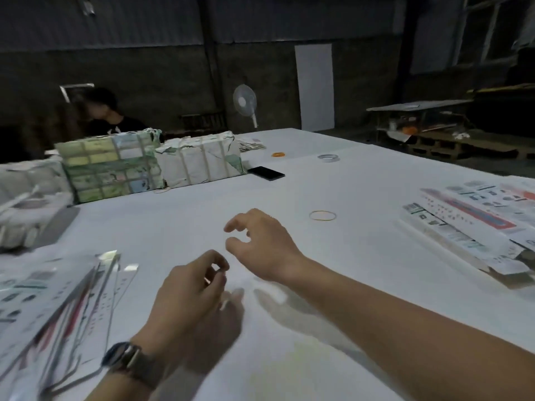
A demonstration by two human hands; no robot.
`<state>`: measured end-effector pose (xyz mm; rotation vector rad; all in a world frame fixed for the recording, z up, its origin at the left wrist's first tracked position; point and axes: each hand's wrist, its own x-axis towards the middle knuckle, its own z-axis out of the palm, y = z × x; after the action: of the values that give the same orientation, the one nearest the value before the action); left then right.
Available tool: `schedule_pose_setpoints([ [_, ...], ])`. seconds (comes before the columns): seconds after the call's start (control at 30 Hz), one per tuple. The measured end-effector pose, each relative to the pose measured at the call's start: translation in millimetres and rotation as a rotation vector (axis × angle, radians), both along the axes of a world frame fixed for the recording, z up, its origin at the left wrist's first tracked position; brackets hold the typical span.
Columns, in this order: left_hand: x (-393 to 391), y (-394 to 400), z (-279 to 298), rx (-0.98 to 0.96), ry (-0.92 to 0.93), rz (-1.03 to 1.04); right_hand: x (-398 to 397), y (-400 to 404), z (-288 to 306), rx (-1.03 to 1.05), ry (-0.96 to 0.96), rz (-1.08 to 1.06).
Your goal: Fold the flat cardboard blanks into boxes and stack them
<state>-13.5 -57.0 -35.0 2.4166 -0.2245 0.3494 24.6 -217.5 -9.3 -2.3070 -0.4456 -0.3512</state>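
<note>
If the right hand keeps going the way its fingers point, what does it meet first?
The right hand points up-left across bare table. That stretch looks free; the first thing in line is probably the wrapped bundle, though depth is uncertain.

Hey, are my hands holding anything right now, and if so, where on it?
Right hand: nothing. Left hand: fingertips pinched together, but whether anything is between them cannot be told.

White flat work surface [333, 195]; flat white cardboard blanks [474, 215] — grey print, red stripe; thin yellow rubber band [322, 215]; black rectangular phone [266, 173]; green-and-white paper-wrapped bundle [111, 166] — pale straps.
</note>
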Motion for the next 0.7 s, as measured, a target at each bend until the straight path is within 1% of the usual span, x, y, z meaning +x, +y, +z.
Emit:
schedule_pose_setpoints([
  [0.1,5,8,-2,0.055,-0.024,0.077,-9,22,-30,-0.013,-0.116,0.094],
  [0.2,10,17,-1,0.126,-0.006,0.147,-3,14,-39,-0.004,-0.196,0.138],
  [0.3,16,33,7,0.264,-0.1,0.29,4,4,-44,0.002,-0.157,0.136],
  [0.37,20,56,14,0.396,-0.114,0.445,6,4,-48,-0.004,-0.124,0.162],
  [0.4,20,70,16,0.447,-0.067,0.538,6,5,-50,-0.015,-0.113,0.178],
  [0.47,18,101,19,0.483,0.105,0.707,6,6,-50,-0.022,-0.102,0.202],
  [0.53,16,124,19,0.484,0.265,0.803,6,6,-51,-0.012,-0.091,0.209],
  [0.6,16,133,16,0.519,0.347,0.805,6,6,-51,-0.007,-0.085,0.209],
  [0.7,14,123,16,0.607,0.316,0.733,5,6,-51,0.0,-0.068,0.213],
])
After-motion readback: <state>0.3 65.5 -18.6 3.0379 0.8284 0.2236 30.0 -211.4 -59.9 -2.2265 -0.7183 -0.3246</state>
